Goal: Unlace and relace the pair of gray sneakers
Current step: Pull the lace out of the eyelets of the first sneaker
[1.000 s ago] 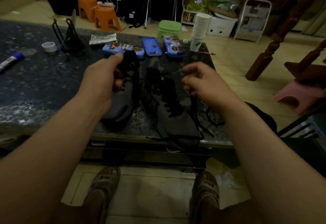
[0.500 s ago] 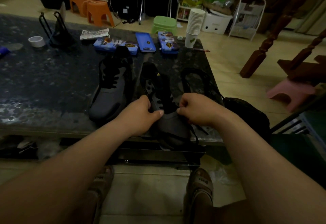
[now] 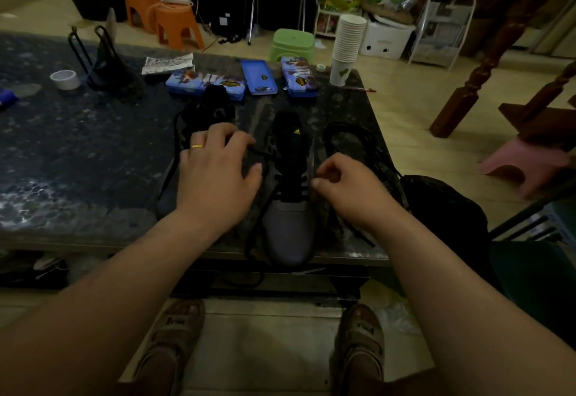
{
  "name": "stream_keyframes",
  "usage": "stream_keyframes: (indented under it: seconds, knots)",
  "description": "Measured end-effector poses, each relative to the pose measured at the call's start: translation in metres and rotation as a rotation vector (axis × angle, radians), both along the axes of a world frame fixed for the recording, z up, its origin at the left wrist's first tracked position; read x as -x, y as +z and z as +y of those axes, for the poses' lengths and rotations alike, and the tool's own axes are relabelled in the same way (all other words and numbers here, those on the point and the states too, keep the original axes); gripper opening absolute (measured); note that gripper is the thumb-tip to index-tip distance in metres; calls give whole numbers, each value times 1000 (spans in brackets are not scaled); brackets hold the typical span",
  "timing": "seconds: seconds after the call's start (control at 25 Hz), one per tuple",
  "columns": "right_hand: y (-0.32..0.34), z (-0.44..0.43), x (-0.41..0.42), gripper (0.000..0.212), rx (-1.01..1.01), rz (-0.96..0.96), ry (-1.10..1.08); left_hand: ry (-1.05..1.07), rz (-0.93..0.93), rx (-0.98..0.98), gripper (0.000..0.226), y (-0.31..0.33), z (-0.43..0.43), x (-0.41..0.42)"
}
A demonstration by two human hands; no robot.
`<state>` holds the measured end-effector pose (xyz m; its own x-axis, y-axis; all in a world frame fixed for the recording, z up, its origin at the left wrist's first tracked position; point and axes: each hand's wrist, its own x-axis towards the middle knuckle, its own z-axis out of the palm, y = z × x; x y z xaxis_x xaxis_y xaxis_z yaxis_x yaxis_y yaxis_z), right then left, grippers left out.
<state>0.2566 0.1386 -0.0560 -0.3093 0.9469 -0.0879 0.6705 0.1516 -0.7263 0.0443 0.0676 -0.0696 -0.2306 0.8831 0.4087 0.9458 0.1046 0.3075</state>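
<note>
One gray mesh sneaker (image 3: 290,227): toe toward you.
Left hand (image 3: 215,174): spread over other gray sneaker (image 3: 202,112).
Right hand (image 3: 346,190): curled, pinching black lace (image 3: 294,184).

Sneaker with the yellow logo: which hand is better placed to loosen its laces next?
Probably the right hand: its curled fingers pinch at the laces of that sneaker; the left hand lies spread over the other sneaker.

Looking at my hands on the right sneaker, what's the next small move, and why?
Probably pinch the lace end lying by your left hand and draw it out: the right sneaker is laced only at its lower eyelets, and your right hand is curled at the other side.
</note>
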Motion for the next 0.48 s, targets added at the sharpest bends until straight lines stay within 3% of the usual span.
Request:
stream_keyframes:
  seconds: [0.08,0.16,0.32,0.48]
  knots:
    - [-1,8,7,14,-49,105,11,-103,-117,117,44,1,8,-10]
    - [1,12,14,11,-63,98,53,-117,-182,209,35,-3,19,-14]
    - [-2,17,12,21,-99,122,101,-162,-272,206,16,1,27,-6]
    - [-5,14,21,36,-227,-70,251,-209,-299,206,6,7,30,-6]
